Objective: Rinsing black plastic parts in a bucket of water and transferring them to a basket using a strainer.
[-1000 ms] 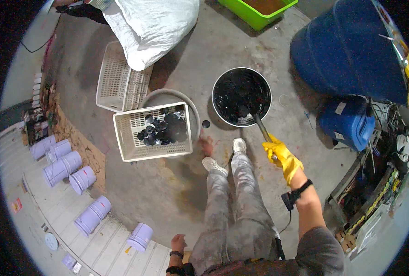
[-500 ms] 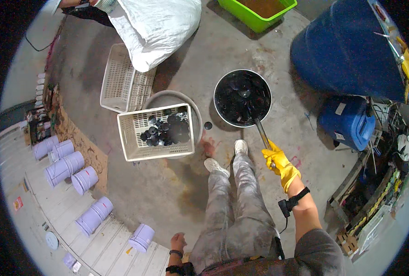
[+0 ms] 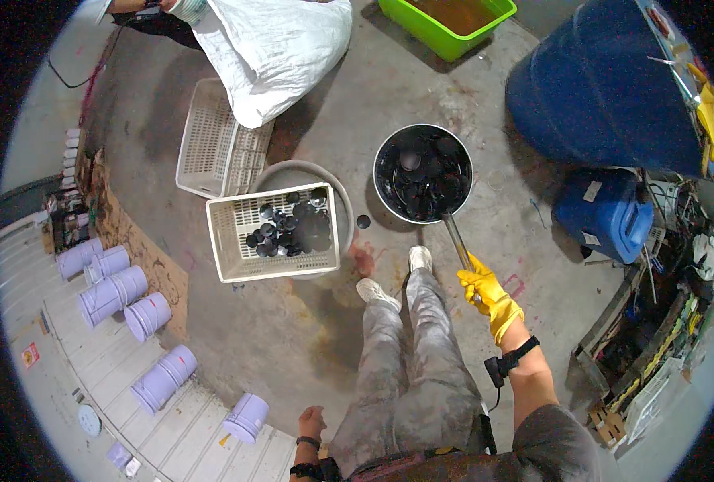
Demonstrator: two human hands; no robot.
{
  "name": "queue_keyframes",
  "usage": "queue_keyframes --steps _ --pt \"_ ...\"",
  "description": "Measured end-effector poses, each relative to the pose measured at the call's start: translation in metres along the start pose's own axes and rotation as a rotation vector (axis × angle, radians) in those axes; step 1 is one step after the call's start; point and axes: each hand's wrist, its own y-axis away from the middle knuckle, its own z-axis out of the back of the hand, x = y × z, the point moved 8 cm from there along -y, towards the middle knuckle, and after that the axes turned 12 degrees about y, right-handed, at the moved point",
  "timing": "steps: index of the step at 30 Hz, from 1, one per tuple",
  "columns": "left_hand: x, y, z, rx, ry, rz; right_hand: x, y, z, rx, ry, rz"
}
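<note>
- Since the first frame, the right hand (image 3: 487, 296) has come slightly back toward the body; inside the metal-rimmed bucket (image 3: 423, 125), a shiny round piece (image 3: 410, 161) shows more to the left than half a second ago.
- Wearing a yellow rubber glove (image 3: 505, 320), this hand is wrapped around the upper part of a metal rod (image 3: 456, 239). The left hand (image 3: 312, 421) hangs well apart from it, beside the hip, bare and with curled fingers; I cannot tell whether it holds something.
- The rod slopes over the near rim of the bucket, and its lower end is hidden among the dark contents.
- Bucket and rod are on the floor (image 3: 309, 321) side, in front of the shoes (image 3: 420, 258), to the right of a white plastic crate (image 3: 230, 234).
- I judge the rod stiff and not fragile, light by itself, but dragging heavily when pushed through the wet-looking black pieces.
- It is probably slippery where it is wet. Better to hold it high, far from the rim, with the thumb closed firmly over it.
</note>
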Motion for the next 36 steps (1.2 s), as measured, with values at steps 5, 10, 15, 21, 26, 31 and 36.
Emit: queue_keyframes --steps 5,10,15,21,26,31,36 --pt "-0.003 0.001 -0.003 0.033 -0.010 -0.027 -0.007 0.002 0.008 -0.009 -0.034 0.007" --pt "0.001 -0.004 0.004 -0.007 -0.014 -0.016 -0.003 0.013 0.007 0.000 0.016 -0.006" --pt "0.001 -0.007 -0.002 0.025 0.039 -0.019 -0.001 0.012 0.013 -0.020 0.036 -0.005" --pt "0.002 -0.011 0.004 -0.021 -0.039 0.000 0.006 0.016 0.001 0.018 -0.031 0.005" --pt "-0.001 -0.010 0.002 -0.022 -0.029 -0.008 0.005 0.022 -0.001 0.047 -0.083 0.022" --pt "-0.004 -0.015 0.007 0.003 -0.060 -0.047 0.007 0.031 -0.006 0.043 -0.117 -0.017" --pt "-0.006 -0.025 0.012 0.071 -0.057 -0.067 0.014 0.045 -0.009 0.054 -0.136 -0.018"
